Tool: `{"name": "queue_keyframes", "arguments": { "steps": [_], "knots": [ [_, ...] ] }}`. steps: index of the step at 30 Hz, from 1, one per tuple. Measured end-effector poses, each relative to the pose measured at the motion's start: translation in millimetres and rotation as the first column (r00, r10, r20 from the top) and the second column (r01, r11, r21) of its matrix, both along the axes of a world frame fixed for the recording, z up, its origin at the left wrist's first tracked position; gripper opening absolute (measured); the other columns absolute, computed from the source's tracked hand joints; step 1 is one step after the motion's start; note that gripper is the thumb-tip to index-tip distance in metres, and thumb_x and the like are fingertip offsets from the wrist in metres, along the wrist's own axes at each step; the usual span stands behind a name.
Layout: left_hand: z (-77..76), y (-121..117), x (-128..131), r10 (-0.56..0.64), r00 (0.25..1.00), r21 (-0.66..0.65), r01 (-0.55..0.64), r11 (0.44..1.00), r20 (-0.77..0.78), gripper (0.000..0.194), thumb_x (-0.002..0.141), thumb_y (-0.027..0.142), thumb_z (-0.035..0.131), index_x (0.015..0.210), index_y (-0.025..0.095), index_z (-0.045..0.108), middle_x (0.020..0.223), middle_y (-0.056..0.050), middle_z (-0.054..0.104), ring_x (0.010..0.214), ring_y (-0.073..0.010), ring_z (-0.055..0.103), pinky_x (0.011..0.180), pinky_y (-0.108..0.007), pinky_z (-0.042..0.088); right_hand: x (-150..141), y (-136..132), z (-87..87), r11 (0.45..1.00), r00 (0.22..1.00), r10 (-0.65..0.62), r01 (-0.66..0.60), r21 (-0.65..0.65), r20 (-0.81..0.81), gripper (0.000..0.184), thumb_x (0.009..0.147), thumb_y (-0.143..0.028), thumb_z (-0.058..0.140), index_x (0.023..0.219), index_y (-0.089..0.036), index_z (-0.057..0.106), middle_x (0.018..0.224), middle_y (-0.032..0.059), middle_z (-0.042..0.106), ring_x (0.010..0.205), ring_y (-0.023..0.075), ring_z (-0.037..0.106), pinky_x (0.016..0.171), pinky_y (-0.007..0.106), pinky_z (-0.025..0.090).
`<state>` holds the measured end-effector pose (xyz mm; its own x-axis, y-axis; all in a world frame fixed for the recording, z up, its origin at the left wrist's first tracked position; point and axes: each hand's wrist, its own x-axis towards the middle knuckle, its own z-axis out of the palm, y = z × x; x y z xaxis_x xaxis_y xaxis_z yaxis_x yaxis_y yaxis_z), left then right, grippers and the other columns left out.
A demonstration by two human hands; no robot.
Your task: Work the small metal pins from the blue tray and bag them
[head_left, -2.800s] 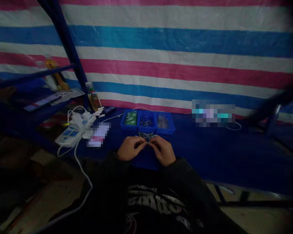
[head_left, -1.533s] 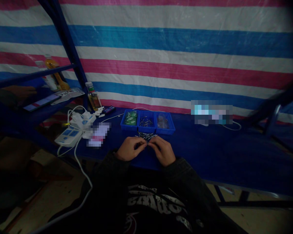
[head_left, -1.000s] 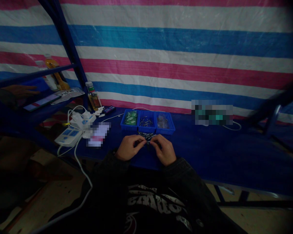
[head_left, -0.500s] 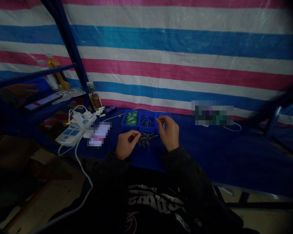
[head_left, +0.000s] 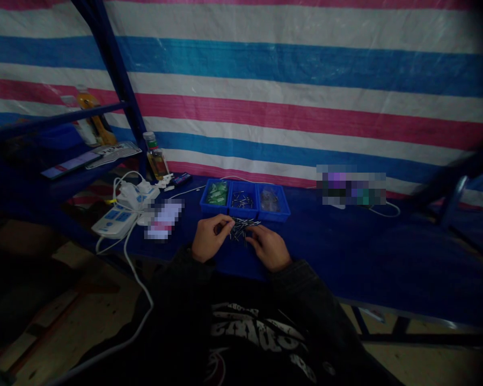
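Observation:
A loose pile of thin dark rods [head_left: 240,229] with shiny glints lies on the blue tabletop between my hands. My left hand [head_left: 211,236] is closed at the pile's left edge, thumb pressed to the fingertips; what it pinches is too small to make out. At the right edge, my right hand [head_left: 270,247] touches the rods, its thumb and forefinger slightly apart. Behind the pile stand three blue trays side by side: the left tray [head_left: 214,212] has green-looking packets, the middle tray [head_left: 242,213] similar dark rods, the right tray [head_left: 274,216] clear plastic pieces.
To the left are a white power strip [head_left: 113,223] with plugs and cables, a blurred-out phone [head_left: 165,220] and a drink bottle [head_left: 156,161]. A blue metal frame [head_left: 121,80] rises there. Pixelated items [head_left: 350,187] sit at the back right, before a striped tarp [head_left: 285,69].
My right hand has come down from in front of the right tray to the pile, uncovering that tray. The thin piece it held up is no longer visible. My left hand has barely moved.

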<state>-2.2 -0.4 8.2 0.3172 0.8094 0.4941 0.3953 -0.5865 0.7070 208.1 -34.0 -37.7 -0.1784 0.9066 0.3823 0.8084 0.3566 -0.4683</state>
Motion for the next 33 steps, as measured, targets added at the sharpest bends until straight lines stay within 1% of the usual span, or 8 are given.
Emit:
{"name": "queue_keyframes", "arguments": {
  "steps": [3, 5, 8, 14, 20, 28, 33],
  "knots": [
    [-1.1, 0.7, -0.3, -0.011, 1.0, -0.006, 0.011, 1.0, -0.02, 0.018, 0.094, 0.031, 0.061, 0.09, 0.017, 0.072, 0.068, 0.0, 0.071, 0.059, -0.0124, 0.062, 0.058, -0.022, 0.043, -1.6, 1.4, 1.9, 1.0, 0.999, -0.013, 0.013, -0.022, 0.037, 0.024, 0.093, -0.025, 0.065, 0.116, -0.023, 0.066, 0.093, 0.0033, 0.07, 0.079, 0.019, 0.066, 0.07, 0.028, 0.045],
    [-2.7, 1.6, -0.4, -0.017, 1.0, -0.012, 0.017, 1.0, -0.026, 0.019, 0.094, 0.032, 0.061, 0.091, 0.017, 0.073, 0.07, 0.0, 0.072, 0.06, -0.0125, 0.062, 0.059, -0.022, 0.044, -1.8, 2.8, 2.4, 1.0, 0.999, -0.01, 0.012, -0.028, 0.046, 0.021, 0.092, -0.025, 0.066, 0.113, -0.024, 0.068, 0.093, 0.0032, 0.069, 0.079, 0.0184, 0.065, 0.068, 0.028, 0.045],
    [-4.5, 2.5, -0.3, -0.022, 1.0, -0.014, 0.021, 1.0, -0.022, 0.02, 0.095, 0.032, 0.061, 0.093, 0.017, 0.073, 0.071, -0.001, 0.072, 0.061, -0.0124, 0.063, 0.059, -0.022, 0.044, -1.6, 3.6, 1.7, 0.999, 0.999, -0.012, 0.013, -0.03, 0.037, 0.014, 0.092, -0.024, 0.066, 0.106, -0.024, 0.069, 0.091, 0.0023, 0.068, 0.078, 0.0176, 0.065, 0.067, 0.027, 0.043],
    [-3.9, 1.8, 0.4, -0.025, 0.999, -0.002, 0.025, 1.0, -0.021, 0.02, 0.095, 0.033, 0.061, 0.091, 0.017, 0.073, 0.068, 0.0, 0.072, 0.058, -0.0123, 0.062, 0.057, -0.022, 0.043, -0.6, 3.8, 0.2, 0.999, 1.0, -0.017, 0.017, -0.038, 0.005, 0.009, 0.091, -0.023, 0.065, 0.1, -0.024, 0.066, 0.083, 0.0003, 0.066, 0.075, 0.017, 0.063, 0.066, 0.026, 0.041],
    [-2.0, 1.4, 0.6, -0.028, 0.999, -0.001, 0.028, 1.0, -0.024, 0.018, 0.094, 0.031, 0.062, 0.091, 0.017, 0.073, 0.069, 0.0, 0.072, 0.059, -0.0119, 0.062, 0.058, -0.022, 0.044, -0.2, 3.7, 1.5, 0.999, 1.0, -0.019, 0.018, -0.048, -0.021, 0.005, 0.09, -0.022, 0.066, 0.094, -0.024, 0.063, 0.08, -0.0004, 0.066, 0.075, 0.0172, 0.064, 0.067, 0.026, 0.041],
    [-0.1, 0.0, 1.1, -0.038, 0.999, 0.004, 0.038, 0.999, -0.024, 0.018, 0.095, 0.031, 0.062, 0.089, 0.017, 0.073, 0.068, 0.0, 0.072, 0.059, -0.0119, 0.061, 0.059, -0.022, 0.044, 0.8, 3.1, 0.4, 0.998, 0.997, -0.02, 0.016, -0.058, -0.077, 0.008, 0.092, -0.023, 0.063, 0.099, -0.024, 0.059, 0.082, -0.0005, 0.068, 0.076, 0.0179, 0.065, 0.071, 0.027, 0.043],
    [0.0, -0.5, 1.6, -0.034, 0.999, 0.0, 0.034, 0.999, -0.023, 0.017, 0.094, 0.03, 0.062, 0.09, 0.017, 0.073, 0.067, 0.001, 0.071, 0.057, -0.0113, 0.06, 0.058, -0.021, 0.043, 1.1, 2.4, 1.8, 1.0, 0.992, 0.009, -0.011, -0.01, -0.126, 0.009, 0.092, -0.019, 0.06, 0.1, -0.023, 0.059, 0.089, 0.0019, 0.068, 0.081, 0.0188, 0.065, 0.076, 0.029, 0.046]
  ]
}}
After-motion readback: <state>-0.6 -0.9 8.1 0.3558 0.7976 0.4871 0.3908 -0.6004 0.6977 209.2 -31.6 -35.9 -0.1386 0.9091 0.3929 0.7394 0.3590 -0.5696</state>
